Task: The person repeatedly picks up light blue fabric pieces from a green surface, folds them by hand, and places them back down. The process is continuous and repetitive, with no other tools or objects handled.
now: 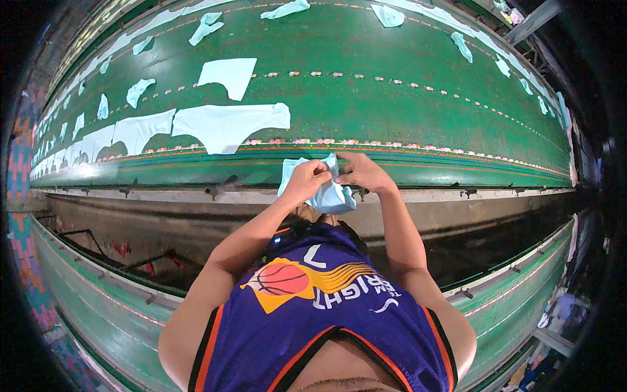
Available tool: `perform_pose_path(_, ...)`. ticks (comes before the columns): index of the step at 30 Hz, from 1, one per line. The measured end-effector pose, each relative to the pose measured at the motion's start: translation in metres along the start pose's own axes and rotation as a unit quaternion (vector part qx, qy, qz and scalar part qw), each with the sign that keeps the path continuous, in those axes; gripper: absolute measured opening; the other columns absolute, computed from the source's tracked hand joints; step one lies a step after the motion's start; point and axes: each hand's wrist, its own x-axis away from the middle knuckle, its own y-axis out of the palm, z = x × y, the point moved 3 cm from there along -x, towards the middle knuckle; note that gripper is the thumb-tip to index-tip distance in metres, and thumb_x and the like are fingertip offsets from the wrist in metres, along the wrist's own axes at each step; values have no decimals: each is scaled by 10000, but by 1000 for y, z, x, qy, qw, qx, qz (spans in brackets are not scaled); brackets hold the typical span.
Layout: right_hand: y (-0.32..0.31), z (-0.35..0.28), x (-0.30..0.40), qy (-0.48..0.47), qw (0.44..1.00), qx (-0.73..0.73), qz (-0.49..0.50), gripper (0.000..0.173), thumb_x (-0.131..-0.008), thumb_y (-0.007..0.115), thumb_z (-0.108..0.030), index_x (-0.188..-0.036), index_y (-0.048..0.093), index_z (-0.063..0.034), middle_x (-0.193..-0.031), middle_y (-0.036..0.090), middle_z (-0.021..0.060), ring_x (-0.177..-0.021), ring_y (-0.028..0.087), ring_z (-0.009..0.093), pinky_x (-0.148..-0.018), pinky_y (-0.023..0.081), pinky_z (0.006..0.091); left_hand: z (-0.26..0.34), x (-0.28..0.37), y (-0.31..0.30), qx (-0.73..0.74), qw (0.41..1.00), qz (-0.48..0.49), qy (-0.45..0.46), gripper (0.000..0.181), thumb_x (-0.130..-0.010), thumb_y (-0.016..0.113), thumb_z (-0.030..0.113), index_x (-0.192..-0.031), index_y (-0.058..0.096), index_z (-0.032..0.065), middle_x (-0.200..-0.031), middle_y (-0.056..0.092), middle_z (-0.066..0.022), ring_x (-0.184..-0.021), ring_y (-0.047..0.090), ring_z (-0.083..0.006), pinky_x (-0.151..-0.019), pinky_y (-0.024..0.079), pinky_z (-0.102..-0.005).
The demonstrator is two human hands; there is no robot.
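Observation:
Light blue cut fabric pieces (327, 200), bunched and partly folded, hang in front of my waist at the near edge of a long green printing table (392, 112). My left hand (309, 177) pinches this fabric between thumb and curled fingers. On the other side, my right hand (366, 172) has its thumb and fingertips at the fabric's right edge, fingers apart; whether they grip it is unclear. Just beyond lies a wide pale blue garment panel (230, 122), flat on the table. A smaller panel (230, 76) lies farther back.
More flat panels (142, 130) run in a row to the left. Several crumpled fabric pieces (389, 15) are scattered at the back. Small printed marks (338, 74) line the green surface. Metal stops (468, 192) stick out along the near rail. Another green table (112, 313) stands behind me.

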Motion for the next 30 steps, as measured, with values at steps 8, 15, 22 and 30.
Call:
perform_pose_path(8, 7, -3, -11, 2, 999, -28, 22, 547, -829, 686, -85, -1304, 506, 118, -855, 675, 98, -686, 610, 115, -599, 498, 286, -15, -3, -12, 108, 991, -34, -67, 124, -902, 643, 117, -878, 611, -1, -839, 630, -33, -790, 600, -101, -693, 497, -274)
perform_pose_path(15, 7, 2, -17, -6, 998, -14, 69, 550, -824, 657, -65, -1310, 450, 91, -824, 653, 110, -715, 619, 145, -613, 501, 300, -4, 0, -24, 202, 974, -29, -93, 126, -904, 647, 131, -865, 590, 26, -853, 622, -33, -810, 604, -101, -691, 510, -290)
perform_pose_path(22, 12, -2, -18, 3, 993, -23, 113, 527, -809, 708, -65, -1241, 425, 41, -865, 637, 138, -757, 624, 169, -645, 507, 308, 16, 4, -29, 252, 963, 38, -87, 141, -887, 674, 99, -849, 567, 14, -866, 621, -75, -775, 619, -123, -657, 541, -288)
perform_pose_path(30, 24, -2, -21, -24, 990, -48, 129, 461, -828, 674, -58, -1201, 415, 20, -831, 626, 128, -742, 607, 155, -615, 495, 311, 7, 2, -37, 102, 991, -11, -85, 195, -913, 667, 172, -891, 613, -14, -840, 626, -49, -781, 611, -113, -671, 514, -287)
